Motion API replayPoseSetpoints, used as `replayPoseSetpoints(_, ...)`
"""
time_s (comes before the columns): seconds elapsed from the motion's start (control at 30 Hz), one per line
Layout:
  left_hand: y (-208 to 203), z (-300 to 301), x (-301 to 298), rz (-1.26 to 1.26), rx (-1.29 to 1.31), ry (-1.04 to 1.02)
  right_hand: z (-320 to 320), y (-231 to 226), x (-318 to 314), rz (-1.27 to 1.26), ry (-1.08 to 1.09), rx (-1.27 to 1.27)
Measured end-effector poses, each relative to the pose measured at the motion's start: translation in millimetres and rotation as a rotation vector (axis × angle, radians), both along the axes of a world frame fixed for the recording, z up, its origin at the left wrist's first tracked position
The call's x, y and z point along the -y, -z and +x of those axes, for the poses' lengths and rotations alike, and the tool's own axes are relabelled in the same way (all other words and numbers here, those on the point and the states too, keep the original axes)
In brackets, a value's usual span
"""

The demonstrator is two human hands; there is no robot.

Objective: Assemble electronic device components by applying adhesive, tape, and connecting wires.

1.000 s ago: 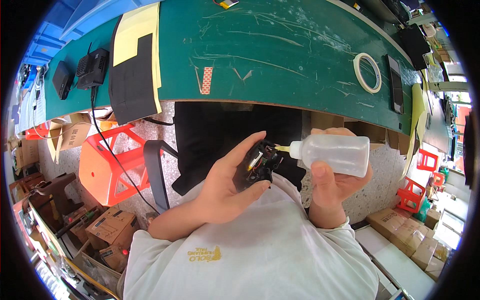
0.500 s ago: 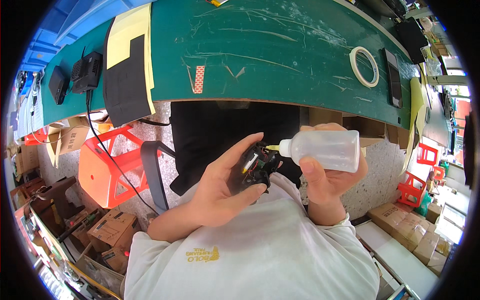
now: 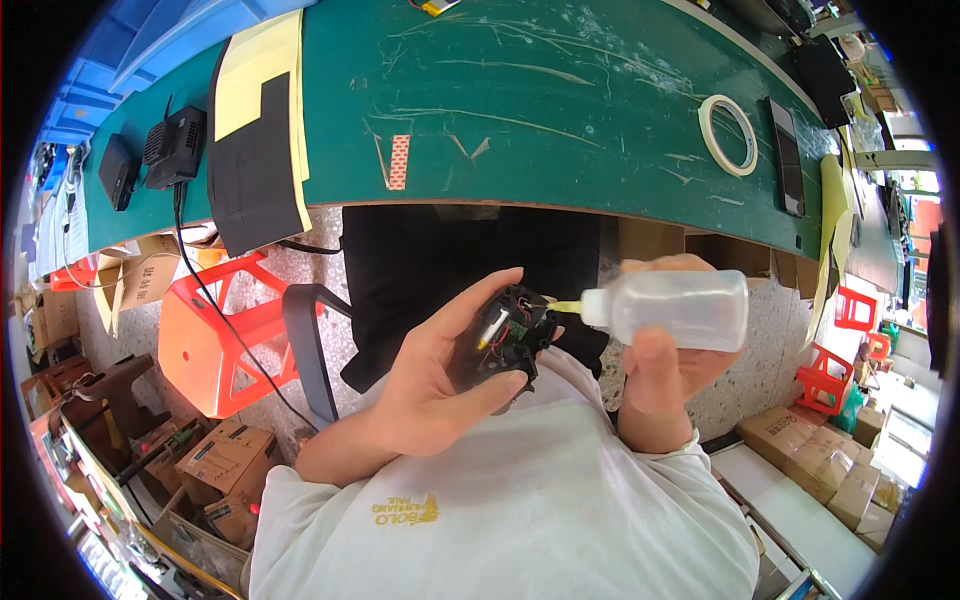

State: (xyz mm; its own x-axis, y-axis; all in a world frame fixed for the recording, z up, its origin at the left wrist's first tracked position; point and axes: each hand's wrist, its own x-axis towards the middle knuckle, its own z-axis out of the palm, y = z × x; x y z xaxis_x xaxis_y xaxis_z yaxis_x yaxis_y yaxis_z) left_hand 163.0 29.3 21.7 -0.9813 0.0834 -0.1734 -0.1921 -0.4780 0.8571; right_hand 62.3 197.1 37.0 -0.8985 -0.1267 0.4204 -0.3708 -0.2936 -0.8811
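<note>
My left hand (image 3: 437, 372) is closed around a small black device (image 3: 518, 338) whose open side shows red wires, a green circuit board and a silvery, yellow-edged part. The fingers lie along its far side and the thumb along its near edge. In my right hand (image 3: 662, 372) is a translucent plastic squeeze bottle (image 3: 682, 310), held sideways with the thumb pressed on its near side. Its thin yellowish nozzle (image 3: 566, 306) points left, the tip at the right edge of the device; whether it touches cannot be made out.
Ahead stands a green-topped workbench (image 3: 480, 120) carrying a tape roll (image 3: 728, 135), a dark phone-like slab (image 3: 786, 155), black boxes with a cable (image 3: 175, 147), and black and yellow sheets (image 3: 255, 150). An orange stool (image 3: 205, 345) stands left, beside a black chair armrest (image 3: 308, 340). Cartons (image 3: 228, 455) lie lower left.
My right hand and the bottle have moved right and slightly down, drawing the nozzle back toward the device's edge. The left hand and device have turned slightly, showing more of the inside.
</note>
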Motion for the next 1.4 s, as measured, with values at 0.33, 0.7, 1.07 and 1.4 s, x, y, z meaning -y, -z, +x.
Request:
replayPoseSetpoints(0.33,-2.9,0.6,2.2,0.058,0.035,-0.078,-1.6,6.2,-16.1,0.186,-0.009,-0.069)
replayPoseSetpoints(0.7,-1.9,2.8,1.3,0.057,0.01,-0.098,-4.7,2.0,-16.2,0.183,-0.046,-0.083)
replayPoseSetpoints(1.07,-4.9,2.1,4.6,0.085,0.041,-0.078,-2.7,-0.8,-16.4,0.203,-0.088,-0.054)
replayPoseSetpoints(1.4,-4.3,4.0,5.3,0.073,0.009,-0.055,-1.8,-3.8,-16.9,0.243,-0.136,-0.062)
